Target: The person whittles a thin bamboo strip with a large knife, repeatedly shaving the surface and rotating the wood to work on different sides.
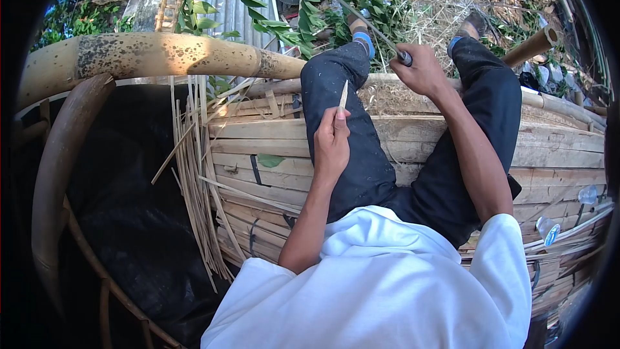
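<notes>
Over the thigh on the left, my left hand (332, 139) pinches a short pale bamboo piece (343, 97) whose tapered end points up. Farther forward, between the knees, my right hand (420, 70) is closed round the handle of a knife (381, 33). Its long thin dark blade slants up and to the left, away from the bamboo piece. The blade and the piece are apart. Much of the handle is hidden in my fingers.
I sit on a slatted bamboo platform (407, 136). Thin bamboo strips (194, 187) hang at its left side, near a thick bamboo pole (174, 55). Plastic cups (547, 230) lie at the right. Leafy branches (381, 0) cover the ground ahead.
</notes>
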Tool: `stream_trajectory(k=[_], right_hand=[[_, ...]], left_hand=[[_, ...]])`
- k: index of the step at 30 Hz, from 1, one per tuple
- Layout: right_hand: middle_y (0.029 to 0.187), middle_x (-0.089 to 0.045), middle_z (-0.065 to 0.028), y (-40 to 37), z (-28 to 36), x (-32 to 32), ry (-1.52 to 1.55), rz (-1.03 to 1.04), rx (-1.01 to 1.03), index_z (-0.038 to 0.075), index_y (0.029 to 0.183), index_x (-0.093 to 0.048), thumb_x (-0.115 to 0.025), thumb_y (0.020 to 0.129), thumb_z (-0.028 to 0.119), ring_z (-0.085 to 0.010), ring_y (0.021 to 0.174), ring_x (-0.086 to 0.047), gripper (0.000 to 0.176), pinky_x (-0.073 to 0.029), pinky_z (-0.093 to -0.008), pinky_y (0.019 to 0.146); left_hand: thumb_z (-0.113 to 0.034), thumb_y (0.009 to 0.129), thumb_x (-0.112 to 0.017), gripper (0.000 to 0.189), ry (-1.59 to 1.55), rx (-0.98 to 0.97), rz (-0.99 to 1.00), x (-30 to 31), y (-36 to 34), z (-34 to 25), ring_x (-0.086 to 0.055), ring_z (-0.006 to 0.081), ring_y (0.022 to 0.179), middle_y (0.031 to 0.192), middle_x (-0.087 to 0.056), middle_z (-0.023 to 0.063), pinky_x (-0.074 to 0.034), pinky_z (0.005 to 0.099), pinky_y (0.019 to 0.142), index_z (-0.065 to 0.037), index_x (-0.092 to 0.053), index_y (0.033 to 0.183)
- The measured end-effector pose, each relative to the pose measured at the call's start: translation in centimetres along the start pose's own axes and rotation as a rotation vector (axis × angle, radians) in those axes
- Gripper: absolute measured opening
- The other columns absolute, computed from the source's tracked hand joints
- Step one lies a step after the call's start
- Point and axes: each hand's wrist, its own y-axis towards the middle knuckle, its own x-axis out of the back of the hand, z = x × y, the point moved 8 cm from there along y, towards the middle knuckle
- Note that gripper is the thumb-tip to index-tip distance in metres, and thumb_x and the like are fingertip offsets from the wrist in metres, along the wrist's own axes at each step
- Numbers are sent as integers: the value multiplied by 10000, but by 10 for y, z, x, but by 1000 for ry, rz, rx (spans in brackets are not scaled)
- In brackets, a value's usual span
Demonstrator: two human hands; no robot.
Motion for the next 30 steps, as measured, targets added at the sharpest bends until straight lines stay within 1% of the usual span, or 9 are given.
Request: stream_trajectory(k=[1,3,6,8,17,19,21,23,30], right_hand=[[659,-608,-211,-4,4,-5,2,-3,1,52,785,-643,-625,724,252,-386,674,-619,209,-497,-457,642],[635,-604,-185,-18,28,-26,-114,67,278,61,787,-618,-657,697,250,-378,658,-622,213,-496,-457,615],[626,-609,-161,-27,36,-54,-243,151,362,80,791,-597,-672,673,253,-379,653,-624,223,-496,-468,607],[621,-609,-156,-31,43,-59,-254,152,378,84,787,-595,-672,665,250,-375,652,-625,220,-496,-469,605],[595,-608,-152,-29,42,-62,-337,148,376,99,777,-639,-676,609,227,-360,645,-638,214,-507,-457,594],[635,-628,-176,-20,25,-61,-392,139,262,84,782,-661,-658,655,240,-364,664,-644,201,-514,-460,625],[691,-645,-207,17,-68,-43,-266,63,-324,67,795,-673,-633,710,264,-375,697,-648,218,-519,-466,662],[733,-650,-221,30,-86,-5,-317,-65,-328,62,813,-668,-605,756,281,-389,726,-644,236,-514,-472,678],[699,-644,-156,-8,-3,-26,-158,-78,110,79,781,-627,-644,719,224,-373,689,-630,159,-493,-471,624]], left_hand=[[-353,1017,-390,375,-101,35,30,-2,2,1,-359,71,533,591,-391,-21,-302,255,489,-13,-516,921],[-373,1019,-374,389,-151,77,79,-1,4,-1,-322,41,534,612,-373,-47,-279,219,491,-39,-511,876],[-413,1016,-354,410,-251,280,181,-9,-1,3,-309,33,531,614,-355,-49,-267,206,482,-75,-483,822],[-427,1012,-353,383,-265,215,196,-15,1,3,-236,8,480,606,-331,-69,-178,195,416,-132,-421,778],[-436,1011,-346,431,-374,314,305,-19,-4,1,-251,38,500,604,-265,-64,-192,213,434,-110,-405,736],[-410,1013,-359,419,-434,384,323,-14,-1,10,-246,35,489,595,-253,-64,-183,211,431,-110,-390,722],[-406,1019,-322,415,-304,117,489,-26,-13,4,-196,28,428,532,-258,-69,-133,217,387,-136,-363,707],[-413,1016,-335,412,-466,242,332,-11,-10,10,-202,26,435,540,-261,-67,-129,216,387,-138,-366,710],[-439,1008,-358,418,-412,340,444,-16,1,0,-233,14,462,583,-325,-66,-163,188,403,-153,-365,703]])
